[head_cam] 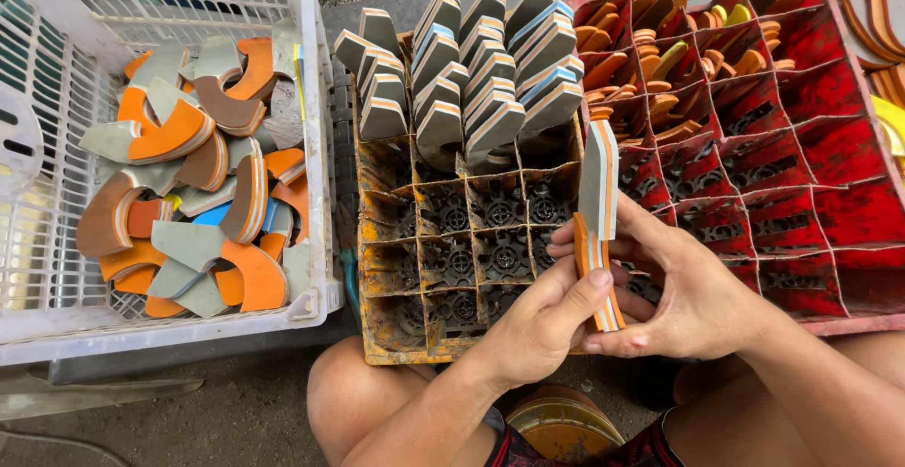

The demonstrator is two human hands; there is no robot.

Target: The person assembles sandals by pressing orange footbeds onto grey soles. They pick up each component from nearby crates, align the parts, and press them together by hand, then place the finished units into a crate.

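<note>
I am pinching a layered foam piece (598, 205) upright with both hands: my left hand (539, 321) is pressing its thumb on the orange lower edge, and my right hand (681, 299) is curling shut behind it. The grip is sitting low, so the tall grey top could be tipping and sliding out toward 12 o'clock into the yellow crate (452, 269). Farther out at 12, the standing stack (471, 62) is leaning, and a knock could be toppling it; the white basket (57, 326) of offcuts at 10 and the red crate (801, 194) at 2 are lying well apart.

White plastic basket (316, 194) at left, heaped with curved grey and orange foam offcuts (203, 184). Yellow divided crate (377, 269) in the middle, upright grey wedges (471, 62) filling its far cells. Red divided crate (830, 184) at right, small orange pieces (679, 43) at its far end.
</note>
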